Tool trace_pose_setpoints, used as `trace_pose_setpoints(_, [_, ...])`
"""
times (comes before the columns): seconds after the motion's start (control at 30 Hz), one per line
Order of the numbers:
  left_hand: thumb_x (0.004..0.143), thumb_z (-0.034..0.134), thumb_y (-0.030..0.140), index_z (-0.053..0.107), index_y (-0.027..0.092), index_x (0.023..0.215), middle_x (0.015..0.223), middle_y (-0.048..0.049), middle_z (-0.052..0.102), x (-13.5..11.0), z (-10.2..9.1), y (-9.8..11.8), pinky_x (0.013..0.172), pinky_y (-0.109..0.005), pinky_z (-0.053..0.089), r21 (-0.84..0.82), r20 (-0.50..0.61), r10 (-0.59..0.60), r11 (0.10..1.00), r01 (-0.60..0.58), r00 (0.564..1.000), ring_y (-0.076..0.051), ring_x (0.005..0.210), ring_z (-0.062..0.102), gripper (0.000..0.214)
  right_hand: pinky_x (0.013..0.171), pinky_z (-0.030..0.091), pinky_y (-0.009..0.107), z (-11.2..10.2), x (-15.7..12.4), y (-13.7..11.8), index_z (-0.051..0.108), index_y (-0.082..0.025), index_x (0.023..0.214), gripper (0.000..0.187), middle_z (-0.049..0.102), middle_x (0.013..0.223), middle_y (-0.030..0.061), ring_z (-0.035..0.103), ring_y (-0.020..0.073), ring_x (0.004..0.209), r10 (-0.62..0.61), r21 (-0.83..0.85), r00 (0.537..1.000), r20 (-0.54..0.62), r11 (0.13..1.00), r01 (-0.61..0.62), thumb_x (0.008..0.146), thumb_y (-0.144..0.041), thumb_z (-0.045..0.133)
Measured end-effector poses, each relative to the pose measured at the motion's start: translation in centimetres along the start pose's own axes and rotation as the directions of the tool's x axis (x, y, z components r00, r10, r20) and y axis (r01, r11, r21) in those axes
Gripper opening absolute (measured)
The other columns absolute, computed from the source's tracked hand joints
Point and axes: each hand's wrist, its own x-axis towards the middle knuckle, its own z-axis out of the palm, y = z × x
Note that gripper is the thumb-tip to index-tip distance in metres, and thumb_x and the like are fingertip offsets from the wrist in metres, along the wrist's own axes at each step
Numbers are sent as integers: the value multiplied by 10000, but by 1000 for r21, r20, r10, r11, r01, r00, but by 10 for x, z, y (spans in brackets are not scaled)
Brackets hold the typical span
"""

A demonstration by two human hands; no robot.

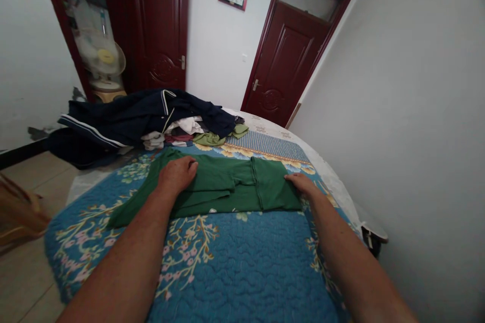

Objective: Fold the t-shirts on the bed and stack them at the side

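Note:
A green shirt (pixel 212 174) lies crosswise on the bed, folded lengthwise into a long strip. Its right end is turned back over itself as a squarish flap. My left hand (pixel 177 176) rests on the left part of the cloth with fingers curled in; the fingertips are hidden, so any cloth in them cannot be made out. At the right end, my right hand (pixel 301 184) pinches the folded edge between thumb and fingers. The shirt's left end spreads out wider and slants toward me.
Under the shirt is a blue flowered quilt (pixel 242 262). Behind it lie a dark navy jacket (pixel 140 116) with white stripes and a heap of smaller clothes, including an olive-green piece (pixel 209 139). A white wall (pixel 409 111) borders the right side; a fan (pixel 104 58) stands far left.

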Motion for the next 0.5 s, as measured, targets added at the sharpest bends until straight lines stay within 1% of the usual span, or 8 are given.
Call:
trace_pose_setpoints(0.07, [1002,424,462,775,247,1214,1190,-103,805,0,-1,-1,919,-377,534,-17,-2,-10,1000,10,1000,-301,1100,733,463,584,525,289,0,-2,-8,723,-188,842,186,750,737,68,690,204,651,0,47,1000,27,999,-1,832,-369,682])
trace_pose_setpoints(0.13, [1000,434,460,781,244,1197,1187,-101,806,-1,-2,0,939,-373,528,-34,-9,-10,999,10,1000,-296,1102,732,453,666,574,312,-1,-3,-20,737,-179,918,208,795,858,100,742,220,748,-6,107,998,61,994,-1,826,-350,662])
trace_pose_setpoints(0.23, [1002,433,457,785,234,1173,1176,-100,808,-1,-3,1,956,-369,523,-67,-36,12,998,-14,999,-293,1099,731,451,725,597,329,-4,-7,-45,735,-180,959,235,810,938,119,765,237,814,-30,217,992,126,976,2,810,-350,672])
trace_pose_setpoints(0.3, [999,443,452,786,231,1162,1165,-92,811,0,-3,2,959,-352,519,-96,-53,18,995,-23,998,-281,1090,732,439,697,589,322,-5,-12,-66,722,-191,948,237,805,906,106,755,236,784,-55,236,987,148,971,19,798,-373,698])
trace_pose_setpoints(0.37, [991,459,440,787,230,1153,1151,-85,813,0,-4,1,955,-338,517,-126,-65,19,992,-27,998,-270,1080,735,422,640,561,306,-2,-21,-87,698,-206,901,234,780,818,72,722,223,711,-98,201,986,131,977,70,785,-408,724])
trace_pose_setpoints(0.43, [986,470,427,790,224,1136,1133,-86,816,0,-4,1,946,-336,520,-166,-71,28,985,-40,997,-267,1067,738,408,591,515,287,5,-33,-111,674,-216,849,239,736,735,36,677,203,648,-169,144,980,103,978,153,776,-434,738])
trace_pose_setpoints(0.5, [981,482,415,791,217,1111,1088,-89,821,0,-3,0,936,-336,527,-228,-70,34,973,-49,997,-263,1043,744,389,565,464,270,17,-46,-134,662,-218,810,249,697,692,16,640,186,626,-255,50,964,72,966,252,781,-454,733])
